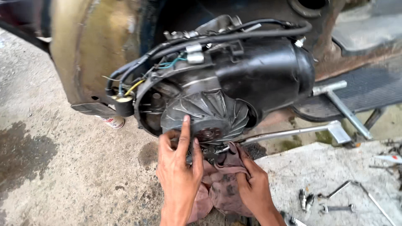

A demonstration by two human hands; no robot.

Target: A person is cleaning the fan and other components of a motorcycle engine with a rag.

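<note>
Engine fan [208, 114], a grey finned wheel on the side of a scooter engine [234, 79], is facing outward toward the camera, its hub just above the hands. The left hand [179, 167] is reaching up with fingers spread wide, the long finger lying flat against the fins and holding nothing. The right hand [254, 184] is closing around a stained pinkish rag [220, 182], which is bunching between both hands right under the fan's lower edge. Black cables [234, 35] are running over the black engine cover above. A kick lever [293, 133] is stretching out to the right, its long axis nearly level, leaving little room on that side. Open, stained concrete floor [63, 167] is lying to the left. On a pale slab [335, 167] at right, a wrench [337, 208] and two spark plugs [305, 200] are lying loose, well apart from the hands.
</note>
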